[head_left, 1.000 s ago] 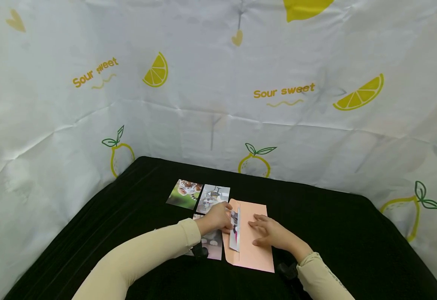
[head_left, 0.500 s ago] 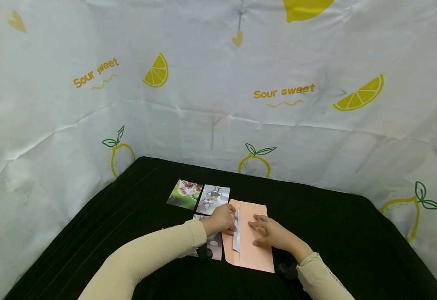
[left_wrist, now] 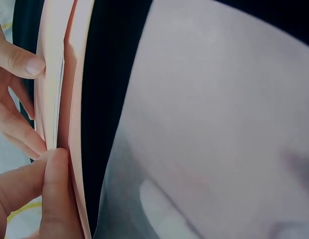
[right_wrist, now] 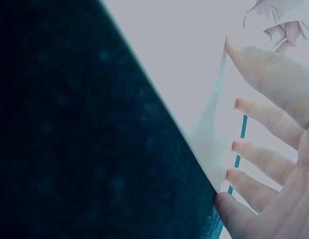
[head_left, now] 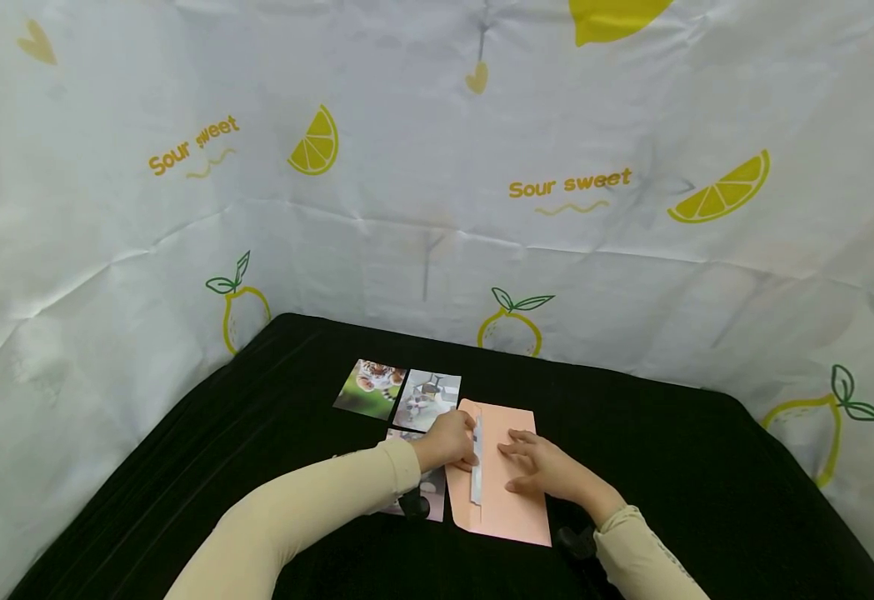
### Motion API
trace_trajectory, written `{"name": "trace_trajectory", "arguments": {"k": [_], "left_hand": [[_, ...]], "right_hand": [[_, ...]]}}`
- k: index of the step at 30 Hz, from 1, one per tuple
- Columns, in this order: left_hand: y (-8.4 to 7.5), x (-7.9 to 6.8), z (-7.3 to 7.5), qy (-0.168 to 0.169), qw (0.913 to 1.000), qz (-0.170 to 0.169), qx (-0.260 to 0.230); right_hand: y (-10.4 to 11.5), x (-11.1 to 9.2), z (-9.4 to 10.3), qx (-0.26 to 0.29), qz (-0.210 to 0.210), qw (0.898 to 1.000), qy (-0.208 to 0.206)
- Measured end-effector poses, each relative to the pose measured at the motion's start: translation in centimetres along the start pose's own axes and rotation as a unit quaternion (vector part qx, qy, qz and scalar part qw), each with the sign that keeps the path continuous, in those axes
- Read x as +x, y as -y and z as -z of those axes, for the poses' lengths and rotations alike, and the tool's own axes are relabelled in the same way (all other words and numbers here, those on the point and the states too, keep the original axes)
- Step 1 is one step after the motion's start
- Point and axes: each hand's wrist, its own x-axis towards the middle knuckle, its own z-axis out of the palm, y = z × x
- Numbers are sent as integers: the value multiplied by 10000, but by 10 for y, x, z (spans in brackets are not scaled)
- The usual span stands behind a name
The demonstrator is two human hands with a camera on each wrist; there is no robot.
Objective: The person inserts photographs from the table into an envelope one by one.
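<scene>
A pink envelope point(head_left: 515, 518) lies on the black cloth, its flap open toward the left. From its opening a narrow strip of a photo card point(head_left: 476, 485) sticks out; the rest is inside and hidden. My left hand point(head_left: 447, 442) pinches the card's edge between thumb and finger, as the left wrist view shows at the card's edge point(left_wrist: 58, 107). On the envelope's right part rests my right hand point(head_left: 545, 468), fingers spread and relaxed. In the right wrist view its fingertips point(right_wrist: 240, 103) touch the pale envelope surface.
Left of the envelope lie a tiger photo point(head_left: 369, 393), a photo with a grey-white scene point(head_left: 425, 396) and a greyish-pink photo point(head_left: 431, 500) partly under my left arm. Black cloth point(head_left: 654, 450) covers the table. A white lemon-print curtain point(head_left: 407, 167) hangs behind.
My left hand has moved slightly right, and the photo card has slid deeper into the envelope, so only a thin strip shows. The right hand has stayed in place.
</scene>
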Motion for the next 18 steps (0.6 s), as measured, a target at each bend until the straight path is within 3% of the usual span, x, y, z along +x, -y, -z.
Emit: {"name": "trace_trajectory", "arguments": {"k": [9, 18], "left_hand": [[6, 4, 1, 120, 9991, -180, 360], [5, 1, 4, 168, 9996, -115, 186]], "right_hand": [[1, 0, -1, 57, -76, 10000, 7], [0, 1, -2, 118, -131, 9998, -14]]}}
